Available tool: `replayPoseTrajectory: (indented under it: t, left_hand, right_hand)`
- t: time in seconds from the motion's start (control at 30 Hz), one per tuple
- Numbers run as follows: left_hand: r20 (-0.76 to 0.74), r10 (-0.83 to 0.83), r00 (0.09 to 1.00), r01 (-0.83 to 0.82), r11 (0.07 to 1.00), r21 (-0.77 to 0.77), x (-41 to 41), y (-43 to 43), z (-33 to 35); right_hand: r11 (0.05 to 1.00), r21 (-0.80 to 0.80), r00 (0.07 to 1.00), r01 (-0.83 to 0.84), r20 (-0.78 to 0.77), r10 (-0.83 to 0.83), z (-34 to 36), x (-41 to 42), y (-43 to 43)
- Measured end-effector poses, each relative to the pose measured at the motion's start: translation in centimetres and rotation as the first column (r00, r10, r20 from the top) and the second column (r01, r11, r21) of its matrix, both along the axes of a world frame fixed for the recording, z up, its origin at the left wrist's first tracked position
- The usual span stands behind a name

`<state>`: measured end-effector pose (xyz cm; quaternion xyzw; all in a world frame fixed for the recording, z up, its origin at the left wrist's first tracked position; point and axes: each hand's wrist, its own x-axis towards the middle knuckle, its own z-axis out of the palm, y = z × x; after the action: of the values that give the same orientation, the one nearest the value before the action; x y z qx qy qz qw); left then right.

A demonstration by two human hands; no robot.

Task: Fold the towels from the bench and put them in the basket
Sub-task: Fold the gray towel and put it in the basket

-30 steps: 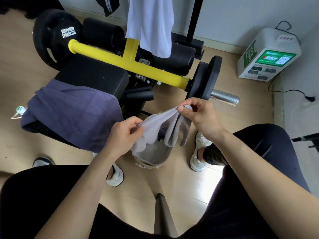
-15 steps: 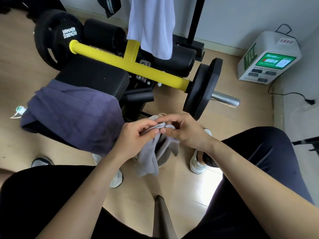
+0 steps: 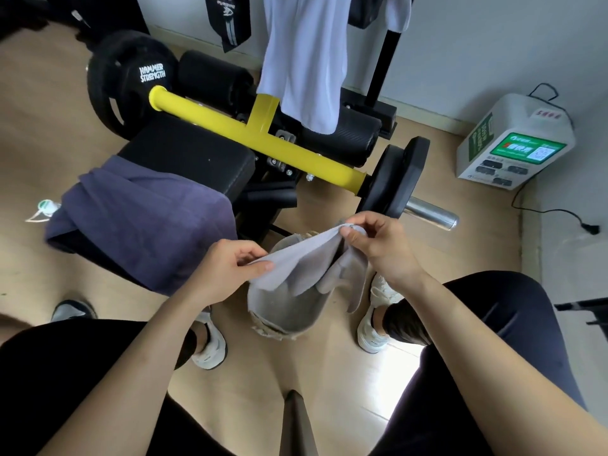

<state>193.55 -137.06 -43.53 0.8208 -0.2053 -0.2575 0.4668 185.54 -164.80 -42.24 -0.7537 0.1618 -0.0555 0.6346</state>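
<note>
Both forearms reach in from the lower corners to frame centre. The left hand [image 3: 227,268] pinches one end of the small grey towel [image 3: 296,263] between its thumb and curled fingers. The right hand [image 3: 378,245], slightly higher, pinches the other end. The towel sags between them over the grey basket [image 3: 289,315] on the floor. A purple towel [image 3: 144,218] drapes over the bench [image 3: 187,153] at left.

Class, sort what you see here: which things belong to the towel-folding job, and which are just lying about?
Job in hand:
grey towel, pinched by left hand and right hand
purple towel draped over the bench
basket below the grey towel

Just lying about:
weight plate
white box with green screen
bottle left of the bench
</note>
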Motion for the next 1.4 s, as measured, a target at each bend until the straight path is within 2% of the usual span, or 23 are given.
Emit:
replayPoseTrajectory:
  t: [0.13,0.27,0.43,0.53,0.7,0.93,1.07,1.23,1.3,1.4]
  left_hand:
    - [-0.099,0.219,0.971,-0.231,0.963,-0.136,-0.1,-0.4,0.5]
    - [-0.292,0.393,0.872,-0.468,0.844,-0.263,-0.3,-1.0,0.4]
    - [-0.5,0.379,0.779,-0.583,0.731,-0.354,-1.1,-2.2,1.1]
    - [-0.557,0.335,0.76,-0.583,0.73,-0.357,-2.1,-3.3,1.3]
    - [-0.566,0.33,0.755,-0.565,0.766,-0.307,-3.8,-4.6,1.4]
    - [-0.606,0.35,0.714,-0.604,0.746,-0.281,-5.3,-5.3,1.5]
    - [-0.621,0.374,0.689,-0.645,0.707,-0.29,-5.8,-5.5,1.5]
    - [-0.607,0.429,0.669,-0.684,0.676,-0.275,-6.0,-5.8,1.6]
    - [-0.577,0.429,0.695,-0.667,0.685,-0.294,-6.0,-5.6,1.6]
    - [-0.411,0.45,0.793,-0.583,0.755,-0.298,-5.5,-5.0,1.6]
  right_hand:
    - [0.994,-0.021,0.994,0.106,-0.02,-0.107,-0.3,0.3,-0.9]
    - [0.994,-0.015,0.993,0.113,-0.032,-0.113,-0.9,0.1,-0.9]
    - [0.986,0.15,0.997,0.074,-0.003,-0.074,-0.7,0.1,-0.2]
    - [0.98,0.186,0.997,0.076,0.009,-0.079,-0.6,0.2,0.7]
    - [0.975,0.192,0.994,0.108,-0.031,-0.105,-1.0,-0.1,2.4]
    - [0.988,0.144,0.998,-0.054,0.015,0.053,0.4,-1.0,5.0]
    - [1.0,0.023,1.0,-0.004,0.026,0.003,-0.1,-1.4,5.9]
    - [0.975,-0.213,0.985,-0.06,0.147,0.092,-0.4,-1.9,7.0]
    - [0.965,-0.246,0.981,-0.09,0.147,0.129,-0.1,-2.1,7.4]
    - [0.94,-0.29,0.964,-0.182,0.134,0.228,0.0,-2.3,7.4]
